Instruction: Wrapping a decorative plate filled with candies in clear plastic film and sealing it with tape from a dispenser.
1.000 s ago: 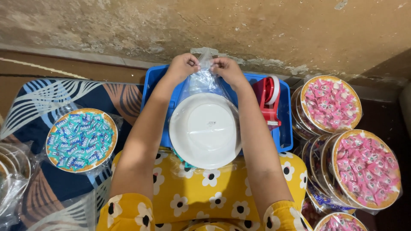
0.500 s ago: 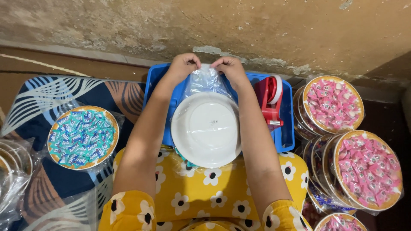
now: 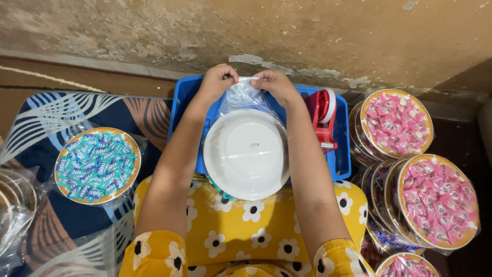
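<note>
Clear plastic wrap (image 3: 245, 96) bunches above a white plate (image 3: 246, 154) as the left hand (image 3: 218, 81) and right hand (image 3: 277, 84) pinch it over a blue tray (image 3: 340, 159).

Clear, glossy plastic film (image 3: 245, 96) wraps a smooth white plate (image 3: 246, 154) over a shiny blue plastic tray (image 3: 185, 92); the wall (image 3: 256, 31) looks rough and matt.

I see plate of teal-wrapped candies (image 3: 97, 165) in clear wrap at left, resting on blue patterned cloth (image 3: 61, 113). More wrapped plates (image 3: 13, 197) stacked at far left edge. Red tape dispenser (image 3: 323, 119) lying in blue tray (image 3: 341, 159), right side. I count several plates of pink candies (image 3: 395, 123) stacked at right, near wall. Stained wall (image 3: 287, 31) behind.
</note>
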